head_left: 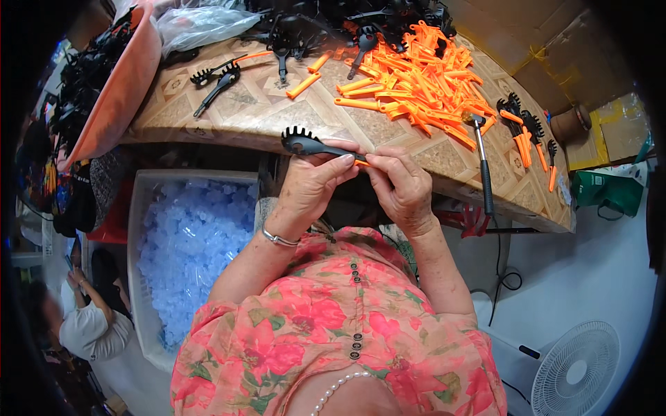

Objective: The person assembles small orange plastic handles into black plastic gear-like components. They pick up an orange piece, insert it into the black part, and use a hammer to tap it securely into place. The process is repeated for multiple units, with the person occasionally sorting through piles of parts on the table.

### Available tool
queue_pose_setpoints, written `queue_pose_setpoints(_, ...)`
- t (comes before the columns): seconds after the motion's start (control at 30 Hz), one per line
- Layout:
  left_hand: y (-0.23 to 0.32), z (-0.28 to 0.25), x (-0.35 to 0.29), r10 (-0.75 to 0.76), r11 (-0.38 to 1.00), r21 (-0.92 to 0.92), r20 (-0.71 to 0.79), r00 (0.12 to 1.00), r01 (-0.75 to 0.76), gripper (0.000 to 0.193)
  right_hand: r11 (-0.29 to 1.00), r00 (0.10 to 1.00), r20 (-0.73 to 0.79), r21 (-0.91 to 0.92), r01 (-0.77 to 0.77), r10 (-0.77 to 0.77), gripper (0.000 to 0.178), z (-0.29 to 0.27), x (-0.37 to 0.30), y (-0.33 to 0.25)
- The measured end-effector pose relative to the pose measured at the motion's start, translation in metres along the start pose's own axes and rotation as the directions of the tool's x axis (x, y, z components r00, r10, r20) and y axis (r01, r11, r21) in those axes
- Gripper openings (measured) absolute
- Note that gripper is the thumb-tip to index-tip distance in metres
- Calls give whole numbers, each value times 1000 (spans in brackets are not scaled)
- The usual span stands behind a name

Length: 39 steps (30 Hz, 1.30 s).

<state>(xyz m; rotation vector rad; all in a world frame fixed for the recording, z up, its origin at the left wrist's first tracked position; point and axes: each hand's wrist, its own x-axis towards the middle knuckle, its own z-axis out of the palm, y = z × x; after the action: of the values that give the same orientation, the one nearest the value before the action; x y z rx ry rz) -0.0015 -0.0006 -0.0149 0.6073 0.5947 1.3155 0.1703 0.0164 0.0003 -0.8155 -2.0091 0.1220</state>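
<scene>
At the table's front edge, my left hand [310, 182] pinches the neck of a black pasta server [303, 143], its toothed head pointing left. My right hand [404, 186] closes its fingers on the orange handle [361, 163] at the server's other end. Only a sliver of that orange shows between the two hands; my fingers hide the rest. Beyond them lies a large heap of orange handles [423, 87]. Two loose orange handles [303, 86] and a black server [218, 90] rest left of the heap.
A hammer [485, 166] lies at the table's edge, by several orange-handled servers [531, 132]. A pink basin [121, 90] of black parts stands left. Below is a bin of bluish pieces [194, 256]; a white fan [576, 371] stands low right. Another person [97, 326] is at lower left.
</scene>
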Motion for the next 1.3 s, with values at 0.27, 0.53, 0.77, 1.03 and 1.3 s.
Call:
queue_pose_setpoints(0.27,7,-6,5,24,999,-27,-39,999,-25,19,990,995,91,131,-51,39,25,-1,17,7)
queue_pose_setpoints(0.53,15,-6,21,182,973,155,-67,981,-170,17,844,971,-78,-481,-236,228,22,-40,59,100)
queue_pose_setpoints(0.77,13,-3,27,163,965,219,-56,985,-147,17,669,873,66,-671,-320,484,24,-46,67,158)
queue_pose_setpoints(1.03,13,0,27,147,960,250,-63,987,-127,17,875,910,71,-313,-369,409,19,-39,61,158)
queue_pose_setpoints(1.3,8,2,28,199,956,239,-89,976,-173,16,641,634,274,74,-764,723,24,-42,74,129)
